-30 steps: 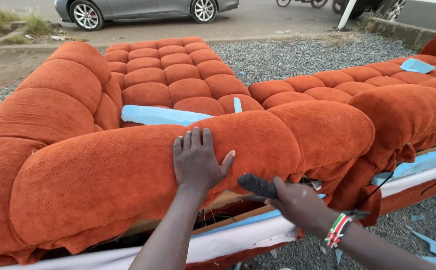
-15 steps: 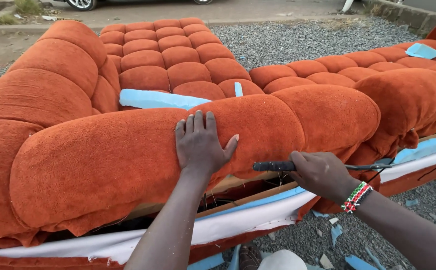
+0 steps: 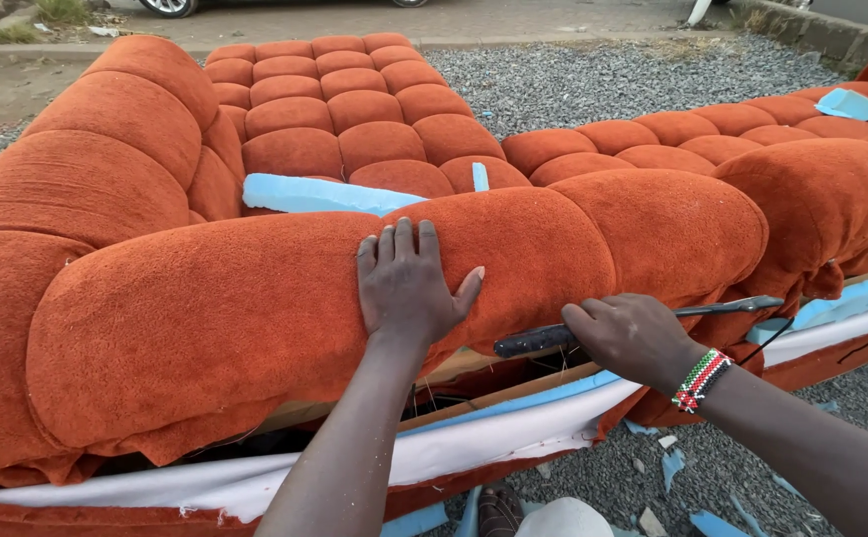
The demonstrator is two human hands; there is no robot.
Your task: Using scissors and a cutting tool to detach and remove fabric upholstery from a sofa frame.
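Two hands are on the sofa's front roll, and the cover is clearly not finished. The left hand [image 3: 406, 283] lies flat and spread on the orange fabric roll [image 3: 255, 318], fingers together, thumb out, pressing the plush down near the middle of the front edge. The right hand [image 3: 636, 338], with a beaded wristband [image 3: 700, 380], is wrapped around a long dark tool [image 3: 643, 323] that lies along the underside of the roll, just below its front edge; a thin cord trails off toward the right end.

Judging progress: the tufted seat panels [image 3: 344, 119] at the back look fully covered and buttoned. The rolled front edge is padded and draped, yet its lower hem hangs loose, with the bare wooden rail [image 3: 513, 390] showing beneath and white lining [image 3: 493, 443] and blue foam strip [image 3: 563, 390] exposed along the bottom edge. So the fabric seems pulled over but not fastened underneath along this stretch.

Blue foam offcuts [image 3: 309, 194] sit in the crease behind the roll, another on the far right cushion [image 3: 849, 102], and scraps litter the gravel [image 3: 613, 80].
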